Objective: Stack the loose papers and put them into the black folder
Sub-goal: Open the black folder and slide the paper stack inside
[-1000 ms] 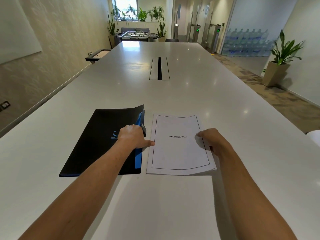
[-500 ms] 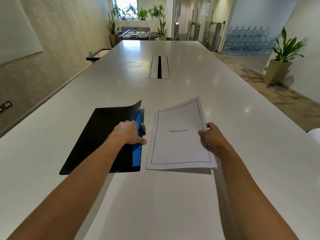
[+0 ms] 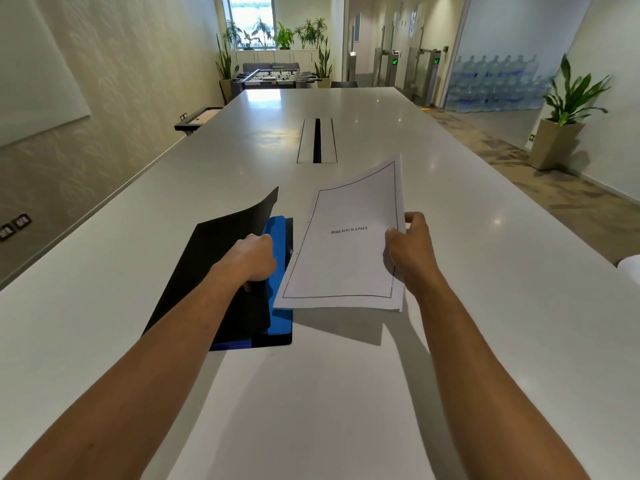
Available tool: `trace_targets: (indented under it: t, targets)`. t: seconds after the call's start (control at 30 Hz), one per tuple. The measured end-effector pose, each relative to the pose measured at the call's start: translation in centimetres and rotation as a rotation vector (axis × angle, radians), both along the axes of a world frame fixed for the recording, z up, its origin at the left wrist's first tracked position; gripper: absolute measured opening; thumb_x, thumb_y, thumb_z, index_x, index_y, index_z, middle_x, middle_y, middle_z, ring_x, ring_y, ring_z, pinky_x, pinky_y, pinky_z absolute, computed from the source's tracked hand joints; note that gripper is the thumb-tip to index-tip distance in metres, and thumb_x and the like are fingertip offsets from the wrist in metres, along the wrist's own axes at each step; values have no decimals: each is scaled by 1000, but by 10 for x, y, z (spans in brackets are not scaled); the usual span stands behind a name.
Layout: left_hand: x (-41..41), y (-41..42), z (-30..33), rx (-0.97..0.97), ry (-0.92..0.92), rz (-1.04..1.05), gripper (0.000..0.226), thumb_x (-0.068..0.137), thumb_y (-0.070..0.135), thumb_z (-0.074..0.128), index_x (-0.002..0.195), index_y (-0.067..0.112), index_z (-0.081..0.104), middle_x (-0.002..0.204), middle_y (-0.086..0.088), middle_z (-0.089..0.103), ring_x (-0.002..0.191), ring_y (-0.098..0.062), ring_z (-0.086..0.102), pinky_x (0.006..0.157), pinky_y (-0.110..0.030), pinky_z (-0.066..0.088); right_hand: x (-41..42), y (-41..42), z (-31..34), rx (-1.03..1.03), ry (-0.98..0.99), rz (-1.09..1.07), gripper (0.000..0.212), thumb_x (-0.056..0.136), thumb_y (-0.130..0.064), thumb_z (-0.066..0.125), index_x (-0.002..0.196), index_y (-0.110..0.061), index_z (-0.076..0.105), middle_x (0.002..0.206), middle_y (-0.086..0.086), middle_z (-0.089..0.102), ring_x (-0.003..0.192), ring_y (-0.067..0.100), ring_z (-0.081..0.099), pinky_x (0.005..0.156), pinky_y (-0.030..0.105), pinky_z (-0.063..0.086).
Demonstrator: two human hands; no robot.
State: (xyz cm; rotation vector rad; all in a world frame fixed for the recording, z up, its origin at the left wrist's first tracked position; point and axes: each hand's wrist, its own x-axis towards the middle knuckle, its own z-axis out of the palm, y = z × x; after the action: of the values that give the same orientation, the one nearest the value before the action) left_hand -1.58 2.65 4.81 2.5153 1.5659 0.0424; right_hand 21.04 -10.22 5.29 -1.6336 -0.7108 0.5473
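Observation:
A black folder (image 3: 207, 265) lies on the white table, left of centre, with a blue inner panel (image 3: 278, 317) showing along its right side. My left hand (image 3: 251, 259) grips the right edge of the black cover and holds it raised and curled. The paper stack (image 3: 346, 258), white with a black border and the word BIBLIOGRAPHY on top, hangs above the table just right of the folder. My right hand (image 3: 410, 249) pinches its right edge. The stack tilts, and its lower left corner overlaps the blue panel.
The long white table (image 3: 346, 393) runs far ahead, with a cable slot (image 3: 317, 140) in its middle. A white object (image 3: 632, 271) pokes in at the right edge. A potted plant (image 3: 561, 133) stands on the floor to the right, and a wall runs along the left.
My right hand has lifted the paper stack off the table and swung it toward the folder. My left hand has pulled the black cover higher, baring more of the blue panel.

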Motion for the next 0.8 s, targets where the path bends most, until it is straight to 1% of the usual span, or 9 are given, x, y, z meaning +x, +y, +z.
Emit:
trace_targets:
  t: [0.07, 0.13, 0.23, 0.3, 0.47, 0.6, 0.7, 0.77, 0.8]
  targets:
    - [5, -2, 3, 2, -1, -10, 32, 92, 14, 55, 124, 10, 51, 107, -9, 57, 69, -11, 53, 52, -19, 38, -8, 3, 1, -9, -63, 21, 32, 94, -14, 46, 126, -16, 41, 120, 12, 59, 101, 28, 61, 88, 42, 51]
    - [11, -5, 5, 2, -4, -18, 31, 92, 14, 55, 122, 10, 52, 108, -10, 57, 74, -14, 58, 56, -21, 42, -16, 6, 1, -26, -124, 41, 35, 95, -13, 45, 130, -13, 39, 124, 12, 55, 105, 25, 56, 85, 35, 45]
    - [19, -10, 9, -11, -14, -32, 26, 93, 14, 54, 118, 11, 52, 98, -8, 55, 73, -16, 61, 55, -21, 42, -26, 11, -1, -72, -149, 81, 40, 95, -12, 45, 135, -10, 37, 129, 14, 53, 113, 29, 54, 93, 38, 45]
    - [25, -14, 11, -22, -20, -52, 24, 94, 15, 53, 118, 11, 51, 98, -7, 54, 74, -16, 60, 54, -21, 41, -31, 13, -3, -97, -135, 119, 40, 94, -10, 45, 134, -10, 38, 128, 14, 53, 112, 29, 55, 96, 40, 46]
    - [38, -25, 14, -46, -38, -105, 23, 95, 16, 52, 117, 11, 51, 100, -8, 54, 78, -18, 61, 56, -22, 43, -34, 18, -8, -129, -69, 180, 36, 91, -6, 45, 126, -12, 42, 120, 11, 56, 98, 23, 56, 79, 34, 46]
    - [50, -37, 18, -46, -42, -134, 18, 94, 15, 53, 111, 10, 53, 94, -8, 55, 75, -18, 63, 64, -25, 52, -41, 23, -18, -167, -83, 225, 32, 95, -9, 46, 126, -14, 39, 124, 11, 52, 98, 23, 53, 78, 31, 46]
    - [62, -46, 19, -20, -47, -165, 17, 94, 14, 53, 111, 9, 54, 89, -6, 52, 72, -16, 61, 58, -22, 48, -49, 28, -22, -189, -81, 218, 38, 94, -7, 47, 130, -13, 37, 130, 13, 49, 104, 25, 53, 83, 33, 49]
    - [73, -53, 20, -12, -65, -191, 23, 95, 15, 54, 118, 10, 53, 96, -7, 54, 73, -15, 61, 55, -20, 43, -54, 30, -25, -191, -55, 231, 40, 93, -7, 50, 130, -13, 36, 130, 13, 50, 109, 28, 55, 84, 36, 54]
    - [78, -56, 21, -12, -83, -202, 29, 96, 17, 54, 123, 10, 51, 102, -10, 55, 77, -16, 62, 55, -20, 42, -55, 29, -28, -180, -53, 252, 38, 93, -10, 53, 128, -13, 37, 127, 13, 51, 105, 27, 57, 76, 34, 56]
